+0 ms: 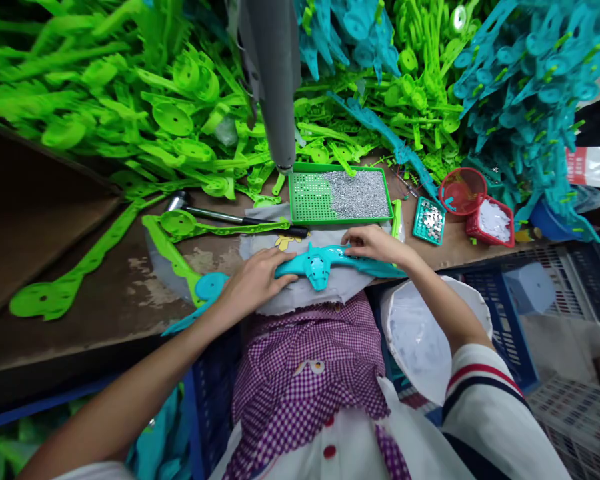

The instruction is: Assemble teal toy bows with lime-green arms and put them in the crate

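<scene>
A blue plastic toy part (318,268), with a small animal-like head at its middle and long arms to both sides, lies across a grey cloth (300,301) at the bench edge. My left hand (263,277) grips its left arm, thumb in front and fingers behind. On the right arm, my right hand (373,241) is closed with bent fingers from above. Another flat blue piece with a round disc (211,285) sits partly under my left wrist. Green jointed strips (177,257) and a hammer (230,216) lie left of and behind the cloth.
Behind the cloth stands a green tray (307,219) of small metal pins. A teal tray (429,222) and red containers (495,223) are farther right. A grey post (273,87) hangs overhead. Piles of green parts (175,117) and blue parts (527,87) rise behind.
</scene>
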The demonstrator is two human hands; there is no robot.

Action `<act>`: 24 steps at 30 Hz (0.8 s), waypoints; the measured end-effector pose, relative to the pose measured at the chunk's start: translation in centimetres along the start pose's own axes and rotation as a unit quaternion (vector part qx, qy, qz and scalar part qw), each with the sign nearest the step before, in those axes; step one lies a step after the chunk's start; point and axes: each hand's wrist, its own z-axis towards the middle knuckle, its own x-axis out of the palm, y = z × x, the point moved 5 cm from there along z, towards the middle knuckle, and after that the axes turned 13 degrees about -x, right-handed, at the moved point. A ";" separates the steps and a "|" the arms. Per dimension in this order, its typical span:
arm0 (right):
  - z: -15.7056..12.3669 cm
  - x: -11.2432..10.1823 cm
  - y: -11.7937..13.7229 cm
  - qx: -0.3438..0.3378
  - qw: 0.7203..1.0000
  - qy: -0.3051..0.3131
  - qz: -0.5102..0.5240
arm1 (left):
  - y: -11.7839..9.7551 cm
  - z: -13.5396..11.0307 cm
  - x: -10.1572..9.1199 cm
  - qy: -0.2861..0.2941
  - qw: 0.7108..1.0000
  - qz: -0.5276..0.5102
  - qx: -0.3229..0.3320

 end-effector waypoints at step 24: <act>0.6 0.0 -0.7 -0.121 0.980 0.095 0.129 | -0.1 0.1 -0.4 0.009 0.999 0.014 -0.032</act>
